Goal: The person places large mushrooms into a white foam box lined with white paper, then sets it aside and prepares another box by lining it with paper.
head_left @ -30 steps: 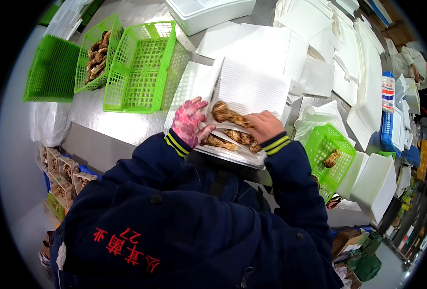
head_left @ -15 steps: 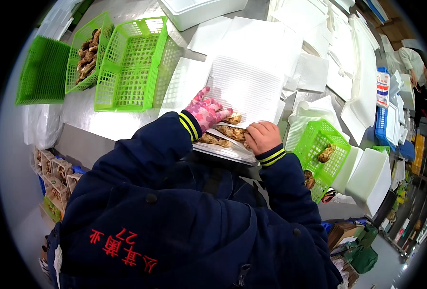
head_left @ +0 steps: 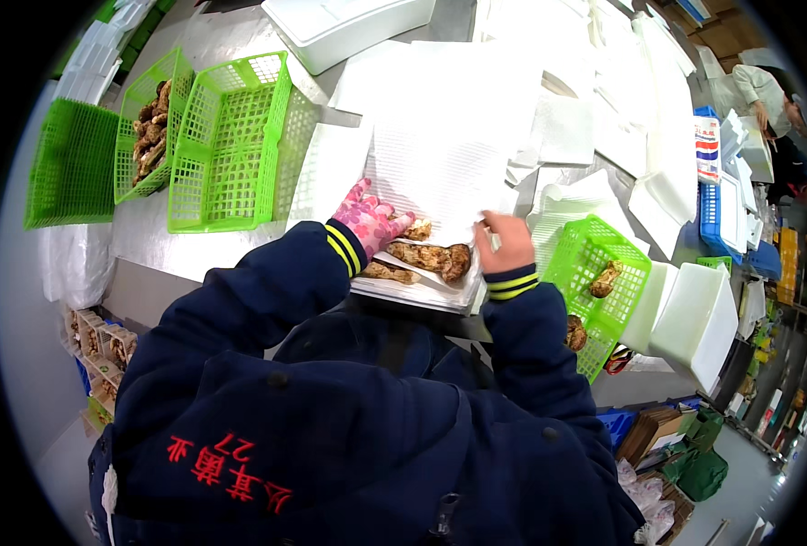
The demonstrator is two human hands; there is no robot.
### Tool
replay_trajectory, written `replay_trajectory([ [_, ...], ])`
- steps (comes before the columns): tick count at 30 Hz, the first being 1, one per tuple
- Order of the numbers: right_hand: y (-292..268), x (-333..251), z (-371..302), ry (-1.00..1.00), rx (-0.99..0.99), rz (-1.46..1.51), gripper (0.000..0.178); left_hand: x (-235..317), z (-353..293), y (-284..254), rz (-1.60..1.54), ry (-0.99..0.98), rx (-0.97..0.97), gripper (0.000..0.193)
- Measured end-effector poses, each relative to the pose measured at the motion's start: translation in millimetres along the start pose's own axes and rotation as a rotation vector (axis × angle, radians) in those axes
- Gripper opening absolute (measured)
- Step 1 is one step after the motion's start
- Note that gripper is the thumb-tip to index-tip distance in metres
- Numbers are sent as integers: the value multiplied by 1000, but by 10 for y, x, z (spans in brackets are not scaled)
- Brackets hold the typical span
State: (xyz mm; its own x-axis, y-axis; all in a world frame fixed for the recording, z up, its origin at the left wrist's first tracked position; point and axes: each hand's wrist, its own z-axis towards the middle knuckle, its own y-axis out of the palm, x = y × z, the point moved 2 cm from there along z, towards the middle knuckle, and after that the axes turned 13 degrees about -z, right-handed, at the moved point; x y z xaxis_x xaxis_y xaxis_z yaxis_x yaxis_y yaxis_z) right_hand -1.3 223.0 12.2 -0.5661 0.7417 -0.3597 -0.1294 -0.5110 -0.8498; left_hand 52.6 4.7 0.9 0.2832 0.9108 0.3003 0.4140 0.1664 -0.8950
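My left hand point(head_left: 373, 218), in a pink flowered glove, lies with spread fingers on the white paper point(head_left: 440, 173), its fingertips touching a small mushroom point(head_left: 417, 228). Just below, a longer brown mushroom point(head_left: 433, 260) rests on the paper with its cap to the right. Another mushroom point(head_left: 391, 272) lies nearest to me, partly under my left cuff. My bare right hand point(head_left: 505, 242) is at the right edge of the paper, fingers curled and closed around that edge. The mushrooms sit in a shallow white tray point(head_left: 463, 306) at the table's front edge.
At left stand a green basket point(head_left: 231, 136), another green basket with mushrooms point(head_left: 121, 136) and stacked green mesh point(head_left: 71, 164). A green basket point(head_left: 581, 282) holding mushrooms stands right, beside white foam boxes point(head_left: 695, 314). A white foam box point(head_left: 349, 27) is at the back; another person point(head_left: 758, 91) is far right.
My right hand has left the long mushroom's cap and moved up and right to the paper's edge. The cap now shows. My left hand stays by the small mushroom, and the whole view has shifted slightly.
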Motion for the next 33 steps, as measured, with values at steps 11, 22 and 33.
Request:
replay_trajectory([
  [11,465,528,734,684,-135,351,26,-5,-146,-215,-481,172,486,58],
  [22,234,275,287,811,-133,1391,38,-834,187,13,-1103,-323,653,96],
  [33,416,431,-167,561,-227,434,37,-780,48,394,-1323,-330,641,28],
])
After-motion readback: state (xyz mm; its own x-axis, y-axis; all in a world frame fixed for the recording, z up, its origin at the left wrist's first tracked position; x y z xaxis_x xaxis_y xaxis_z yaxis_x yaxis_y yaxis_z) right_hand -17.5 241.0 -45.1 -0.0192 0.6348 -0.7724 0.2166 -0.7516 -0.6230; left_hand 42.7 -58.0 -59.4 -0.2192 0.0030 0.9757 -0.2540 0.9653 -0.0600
